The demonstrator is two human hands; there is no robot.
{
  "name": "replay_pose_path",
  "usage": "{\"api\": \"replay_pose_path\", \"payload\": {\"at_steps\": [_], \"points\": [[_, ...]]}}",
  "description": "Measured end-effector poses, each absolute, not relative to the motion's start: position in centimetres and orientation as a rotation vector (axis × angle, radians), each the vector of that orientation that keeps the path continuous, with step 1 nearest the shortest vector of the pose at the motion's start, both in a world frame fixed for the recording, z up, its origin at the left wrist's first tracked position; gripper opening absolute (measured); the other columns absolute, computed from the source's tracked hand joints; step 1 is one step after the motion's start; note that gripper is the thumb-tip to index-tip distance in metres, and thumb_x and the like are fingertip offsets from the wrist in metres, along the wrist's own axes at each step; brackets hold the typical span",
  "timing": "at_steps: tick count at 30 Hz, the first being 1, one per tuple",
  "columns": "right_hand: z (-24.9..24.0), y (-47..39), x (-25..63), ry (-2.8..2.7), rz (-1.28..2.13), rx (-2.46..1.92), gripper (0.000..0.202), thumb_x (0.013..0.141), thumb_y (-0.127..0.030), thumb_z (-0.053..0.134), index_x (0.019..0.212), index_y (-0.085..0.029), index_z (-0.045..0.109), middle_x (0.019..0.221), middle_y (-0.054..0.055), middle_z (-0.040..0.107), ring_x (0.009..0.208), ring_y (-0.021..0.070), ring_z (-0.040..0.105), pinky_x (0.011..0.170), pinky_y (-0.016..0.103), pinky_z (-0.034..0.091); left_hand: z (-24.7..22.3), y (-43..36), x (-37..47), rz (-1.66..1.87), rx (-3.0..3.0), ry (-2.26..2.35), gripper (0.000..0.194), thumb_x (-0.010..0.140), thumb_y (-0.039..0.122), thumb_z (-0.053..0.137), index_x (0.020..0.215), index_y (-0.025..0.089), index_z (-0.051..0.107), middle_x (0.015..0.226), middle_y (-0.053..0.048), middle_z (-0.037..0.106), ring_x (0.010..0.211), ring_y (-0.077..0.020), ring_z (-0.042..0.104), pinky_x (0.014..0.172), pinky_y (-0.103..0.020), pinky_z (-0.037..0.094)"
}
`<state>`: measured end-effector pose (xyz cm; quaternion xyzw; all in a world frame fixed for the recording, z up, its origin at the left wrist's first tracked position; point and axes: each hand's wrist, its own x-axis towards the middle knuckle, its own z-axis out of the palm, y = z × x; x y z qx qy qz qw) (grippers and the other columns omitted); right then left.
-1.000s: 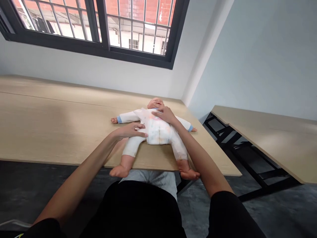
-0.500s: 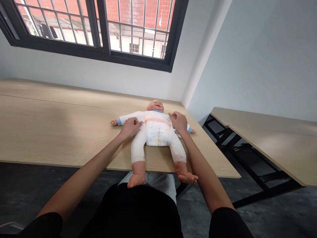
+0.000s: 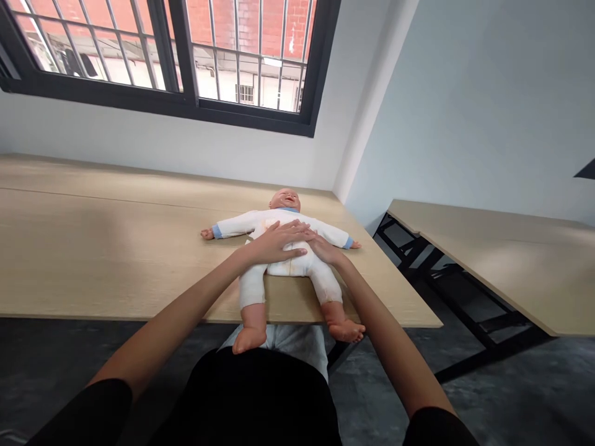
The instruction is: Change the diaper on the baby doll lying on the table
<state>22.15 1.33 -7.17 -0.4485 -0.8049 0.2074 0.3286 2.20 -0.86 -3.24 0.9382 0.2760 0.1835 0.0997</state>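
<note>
A baby doll in a white outfit with blue collar and cuffs lies on its back on the wooden table. Its head points to the wall, and its bare feet hang past the near edge. Around its hips is a white diaper with faint coloured marks. My left hand lies flat across the doll's belly, fingers stretched out to the right. From the other side my right hand rests there too, its fingers extended and meeting the left fingertips. Both palms cover the upper front of the diaper.
Behind the table is a wall with a barred window. A second table with black folding legs stands to the right, across a gap. Dark grey floor shows below the near edge.
Both hands have moved inward from the sides of the doll's waist to its belly. Their curled fingers have straightened and now lie flat. The view has shifted slightly.
</note>
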Motion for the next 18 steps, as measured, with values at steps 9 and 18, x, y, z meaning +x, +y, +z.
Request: {"api": "replay_pose_path", "payload": {"at_steps": [9,18], "points": [[-6.9,2.9,26.7,-1.903,0.139,-1.625,0.032,0.091,-0.025,0.046,0.113,-0.012,0.066,0.115,0.014,0.068,0.109,0.0267,0.062,0.098,0.040,0.042,-3.8,1.4,3.8,0.441,2.763,0.762,0.041,0.099,0.049,0.038,0.129,0.031,0.060,0.144,-0.001,0.054,0.140,-0.0290,0.037,0.117,-0.059,0.007],[-7.3,1.3,29.5,-2.117,0.332,-1.863,0.023,0.073,-0.040,0.073,0.071,-0.017,0.068,0.073,0.002,0.069,0.074,0.0193,0.060,0.062,0.027,0.034,-3.7,1.1,3.5,0.421,2.758,0.802,0.045,0.102,0.046,0.028,0.132,0.029,0.057,0.146,-0.002,0.052,0.141,-0.0242,0.035,0.116,-0.057,0.009]]}}
